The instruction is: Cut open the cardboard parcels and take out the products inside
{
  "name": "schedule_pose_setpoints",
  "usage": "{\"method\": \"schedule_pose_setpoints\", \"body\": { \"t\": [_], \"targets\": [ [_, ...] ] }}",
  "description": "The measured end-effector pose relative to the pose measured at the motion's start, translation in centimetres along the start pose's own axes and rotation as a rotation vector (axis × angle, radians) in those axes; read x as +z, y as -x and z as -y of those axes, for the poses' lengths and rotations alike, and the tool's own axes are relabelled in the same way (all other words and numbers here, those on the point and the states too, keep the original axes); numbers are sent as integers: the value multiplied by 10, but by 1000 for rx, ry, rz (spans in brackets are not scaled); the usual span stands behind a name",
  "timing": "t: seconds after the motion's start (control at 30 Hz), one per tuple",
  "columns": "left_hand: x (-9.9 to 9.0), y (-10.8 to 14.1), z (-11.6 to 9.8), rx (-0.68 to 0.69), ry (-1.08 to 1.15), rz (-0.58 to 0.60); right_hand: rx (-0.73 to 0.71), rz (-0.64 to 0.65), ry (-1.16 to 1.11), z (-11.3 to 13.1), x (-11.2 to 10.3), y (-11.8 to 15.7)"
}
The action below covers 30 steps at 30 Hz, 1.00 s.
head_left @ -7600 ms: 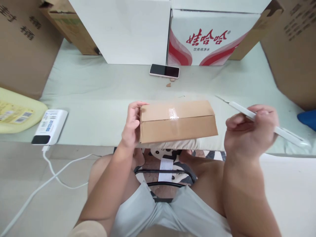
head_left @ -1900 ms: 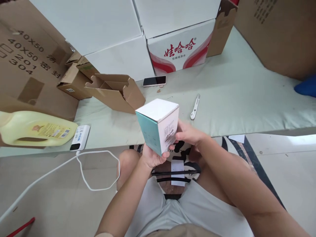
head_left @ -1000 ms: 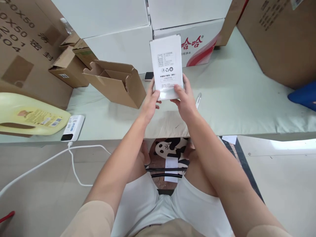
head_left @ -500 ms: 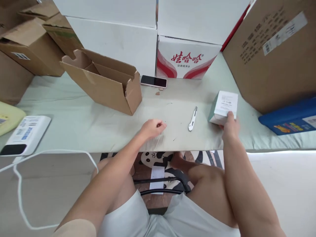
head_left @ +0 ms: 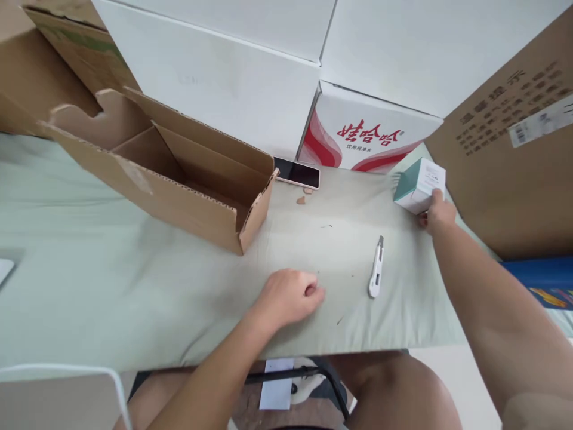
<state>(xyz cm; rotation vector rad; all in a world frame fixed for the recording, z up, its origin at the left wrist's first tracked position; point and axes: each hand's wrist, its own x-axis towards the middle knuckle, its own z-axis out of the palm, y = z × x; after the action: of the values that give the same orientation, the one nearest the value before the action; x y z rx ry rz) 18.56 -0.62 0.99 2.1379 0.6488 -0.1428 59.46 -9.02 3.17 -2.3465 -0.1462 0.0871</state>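
Observation:
My right hand (head_left: 441, 213) grips the near end of a small white and teal box (head_left: 430, 184), thumb on its printed face and fingers partly hidden beneath. The box stands on the cloth-covered table at the right, near a big brown carton. My left hand (head_left: 293, 298) rests on the table near the front edge, curled into a loose fist with nothing visible in it. Between the two hands lies a white utility knife (head_left: 376, 269), its blade end pointing away from me. An open cardboard box (head_left: 188, 212) sits to the left, with its inside partly visible.
A phone (head_left: 298, 173) lies behind the cardboard box, beside small cardboard scraps (head_left: 301, 200). White cartons (head_left: 215, 77) and a red-and-white carton (head_left: 371, 131) line the back. The large brown carton (head_left: 514, 179) and a blue package (head_left: 541, 273) stand right. A white cable (head_left: 111, 373) hangs front left.
My right hand has moved the small box farther back, toward the large brown carton. My left hand stays curled on the table. The camera view has shifted closer and tilted.

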Motion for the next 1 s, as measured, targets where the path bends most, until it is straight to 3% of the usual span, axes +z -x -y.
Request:
{"method": "schedule_pose_setpoints", "body": {
  "t": [0.1,0.2,0.37,0.5,0.63,0.73,0.83,0.9,1.0],
  "targets": [
    [0,-2,5,3,38,32,121,-63,-72,26,21,-23],
    [-1,-4,7,1,54,58,129,-6,-124,38,38,-32],
    [-4,-3,4,11,-1,49,68,133,-128,45,30,-1],
    [-4,9,-1,58,-66,13,-39,251,-126,69,-1,57],
    [0,25,-1,99,-58,-31,-209,446,-116,116,-15,135],
    [2,34,-1,103,-38,-60,-295,614,-81,154,-3,206],
    [2,38,-1,111,-42,-70,-260,774,8,186,21,270],
    [1,41,0,109,-51,-75,-191,838,95,199,35,298],
    [-3,47,4,111,-54,-95,-54,951,139,201,40,316]
  ]
}}
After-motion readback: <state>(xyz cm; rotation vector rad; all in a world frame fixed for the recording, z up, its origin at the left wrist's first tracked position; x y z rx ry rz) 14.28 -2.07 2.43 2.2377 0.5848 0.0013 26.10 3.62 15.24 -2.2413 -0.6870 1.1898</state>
